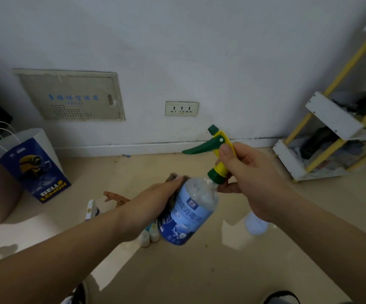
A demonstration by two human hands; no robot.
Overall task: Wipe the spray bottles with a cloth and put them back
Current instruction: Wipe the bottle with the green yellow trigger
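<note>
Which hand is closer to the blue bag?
Left. The left hand grips the bottle, right of the blue bag; the right hand holds the sprayer, farther right.

Dim, bluish light. The floor (199, 270) below the wall socket (181, 109) carries pale glare patches. Far right of the socket the shelf (331, 119) bends from lens distortion. The spray bottle (191, 207) below the socket looks a little soft.

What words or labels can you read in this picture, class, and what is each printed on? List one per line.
"BELL" over "LEMON": yellow letters on the paper bag; a yellow round follows "BELL".
"消毒液": blue label of the spray bottle; the characters before it are partly hidden by the left hand and cloth.
Blue characters on the wall panel: too blurred to read.
Small print low on the bottle's label: too small to read.
</note>
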